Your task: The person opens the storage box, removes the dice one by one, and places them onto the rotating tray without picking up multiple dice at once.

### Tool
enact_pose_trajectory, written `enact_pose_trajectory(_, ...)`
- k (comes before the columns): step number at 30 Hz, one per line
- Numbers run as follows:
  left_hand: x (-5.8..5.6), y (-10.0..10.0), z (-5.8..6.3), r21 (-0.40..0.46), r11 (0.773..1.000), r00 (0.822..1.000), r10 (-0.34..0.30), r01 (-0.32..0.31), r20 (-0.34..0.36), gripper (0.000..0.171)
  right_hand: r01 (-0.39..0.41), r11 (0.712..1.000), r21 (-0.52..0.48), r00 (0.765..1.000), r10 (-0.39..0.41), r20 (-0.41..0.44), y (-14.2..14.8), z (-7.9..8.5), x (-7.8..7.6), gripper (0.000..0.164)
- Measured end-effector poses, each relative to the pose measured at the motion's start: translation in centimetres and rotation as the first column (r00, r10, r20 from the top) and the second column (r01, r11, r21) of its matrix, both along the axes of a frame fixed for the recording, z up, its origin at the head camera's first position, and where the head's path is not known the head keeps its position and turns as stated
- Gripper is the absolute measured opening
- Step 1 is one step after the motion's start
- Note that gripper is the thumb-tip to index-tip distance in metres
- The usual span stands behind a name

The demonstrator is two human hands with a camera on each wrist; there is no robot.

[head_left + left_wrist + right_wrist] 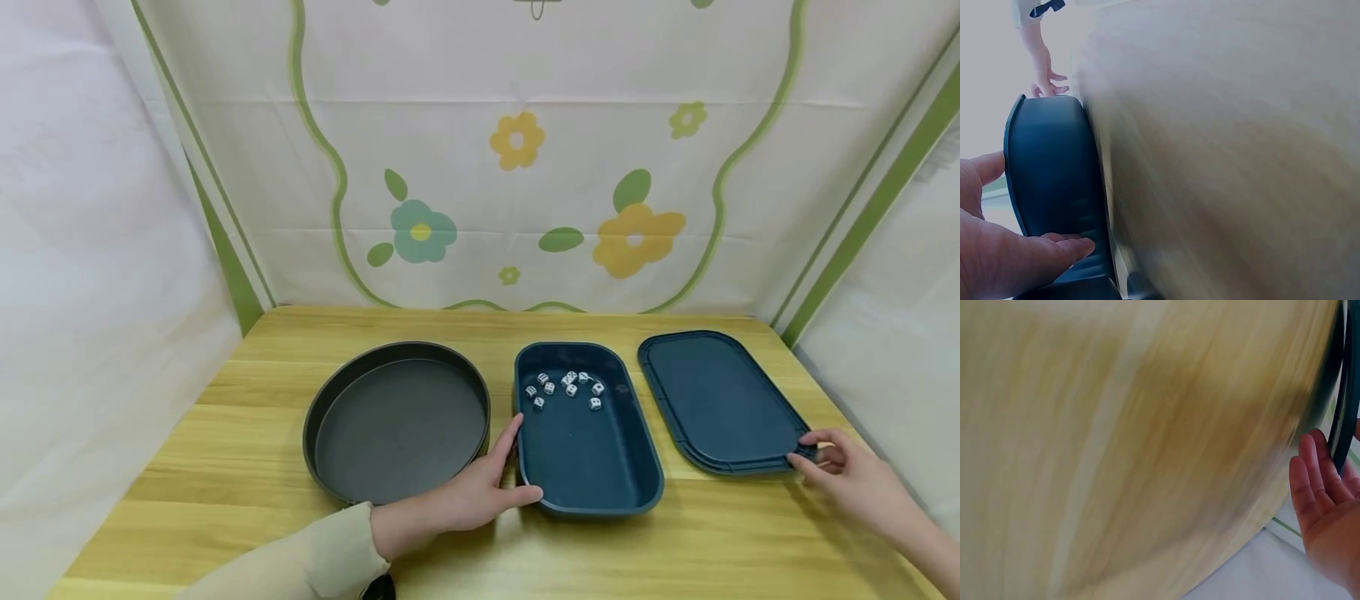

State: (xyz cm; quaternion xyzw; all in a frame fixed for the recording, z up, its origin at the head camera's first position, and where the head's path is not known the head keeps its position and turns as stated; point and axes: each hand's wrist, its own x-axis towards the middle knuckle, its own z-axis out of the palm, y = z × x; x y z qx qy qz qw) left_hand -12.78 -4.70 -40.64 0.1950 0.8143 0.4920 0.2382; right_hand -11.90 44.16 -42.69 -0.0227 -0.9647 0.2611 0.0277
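A dark blue rectangular container (592, 467) stands in the middle of the table, with several white dice (571, 389) scattered over the far half of its floor. My left hand (474, 492) is spread at its near left corner, thumb at the rim and fingers against the outer side wall. In the left wrist view those fingers (1075, 249) lie along the container's wall. To the right, my right hand (851, 475) pinches the near right corner of a flat dark blue lid (723, 400), thumb and fingers on either side of the edge.
A round dark grey pan (401, 421) stands left of the container, its right edge close to the left hand. The wooden table (225, 467) ends at a white flowered cloth (517, 208) behind, with cloth walls at both sides.
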Motion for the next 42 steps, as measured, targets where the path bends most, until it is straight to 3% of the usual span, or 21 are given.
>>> enact_pose_trajectory(8,0.0,0.0,0.0,-0.01,1.0,1.0,0.004,-0.004,0.003,0.093,-0.038,0.996,0.078,0.997,0.033,0.064,0.5,-0.4,-0.9,0.038)
enact_pose_trajectory(16,0.0,0.2,0.1,-0.014,1.0,1.0,0.01,-0.01,0.015,0.093,-0.069,0.989,0.13,0.995,0.058,0.085,0.6,-0.7,-0.8,0.034)
enact_pose_trajectory(23,0.0,0.2,0.1,0.005,1.0,1.0,0.01,-0.01,0.013,0.092,-0.091,0.994,0.061,0.995,0.094,-0.044,-1.2,0.6,-0.7,0.029)
enact_pose_trajectory(30,0.1,-0.2,0.2,0.008,1.0,1.0,0.002,-0.002,-0.007,0.09,-0.224,0.975,0.003,0.961,0.221,-0.167,-4.7,2.6,-0.9,0.029)
enact_pose_trajectory(34,0.2,-0.6,0.6,0.025,1.0,1.0,-0.006,0.006,-0.011,0.088,-0.281,0.96,0.022,0.936,0.279,-0.217,-6.8,3.6,-1.2,0.031)
enact_pose_trajectory(42,0.8,-2.8,2.1,0.161,0.985,0.998,-0.06,0.059,0.001,0.085,-0.418,0.908,0.035,0.869,0.411,-0.276,-10.2,5.4,-1.8,0.033)
